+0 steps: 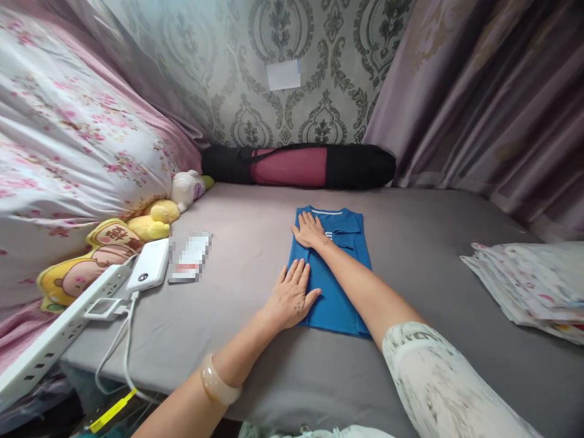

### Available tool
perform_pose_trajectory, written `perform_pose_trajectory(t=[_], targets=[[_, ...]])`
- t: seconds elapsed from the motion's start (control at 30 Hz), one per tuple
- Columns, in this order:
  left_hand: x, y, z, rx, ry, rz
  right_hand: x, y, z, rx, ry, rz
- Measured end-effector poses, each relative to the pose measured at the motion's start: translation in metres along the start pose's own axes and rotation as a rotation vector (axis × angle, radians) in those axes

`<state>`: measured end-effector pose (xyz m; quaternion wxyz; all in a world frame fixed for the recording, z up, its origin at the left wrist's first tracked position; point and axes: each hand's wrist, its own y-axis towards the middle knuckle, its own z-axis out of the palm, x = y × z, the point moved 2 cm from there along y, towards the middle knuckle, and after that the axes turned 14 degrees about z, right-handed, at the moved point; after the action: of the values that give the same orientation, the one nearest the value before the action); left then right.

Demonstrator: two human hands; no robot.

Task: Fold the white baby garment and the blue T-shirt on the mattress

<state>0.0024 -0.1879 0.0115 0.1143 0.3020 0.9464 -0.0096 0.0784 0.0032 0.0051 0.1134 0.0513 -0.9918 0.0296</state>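
Note:
A blue T-shirt point(337, 304) lies flat on the grey sheet, folded into a narrow rectangle with its collar toward the wall. Its sleeves are tucked inward over the front near the top, beside a small white mark. My left hand point(292, 295) rests on the shirt's near left edge, palm down with the fingers stretched out. Higher up, my right hand point(311, 230) presses flat on the upper left part, just below the collar, fingers extended. Neither hand grasps the cloth. Part of the shirt is hidden under my hands and right forearm.
At the left edge are a white power bank point(150, 264), a power strip point(68, 331), cables and a blurred phone-shaped object point(190, 257). Plush toys point(157, 220) line the floral curtain. A black and pink long bag point(289, 167) lies along the wall. Folded cloths point(533, 289) sit at right.

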Motion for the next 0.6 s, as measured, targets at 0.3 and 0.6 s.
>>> perform_pose_trajectory(t=[0.3, 0.6], targets=[[0.004, 0.001, -0.005, -0.017, -0.121, -0.011, -0.018, 0.003, -0.015, 0.051, 0.210, -0.013], [0.022, 0.009, -0.022, -0.096, -0.094, -0.015, -0.105, -0.046, -0.041, -0.038, 0.117, 0.187]])
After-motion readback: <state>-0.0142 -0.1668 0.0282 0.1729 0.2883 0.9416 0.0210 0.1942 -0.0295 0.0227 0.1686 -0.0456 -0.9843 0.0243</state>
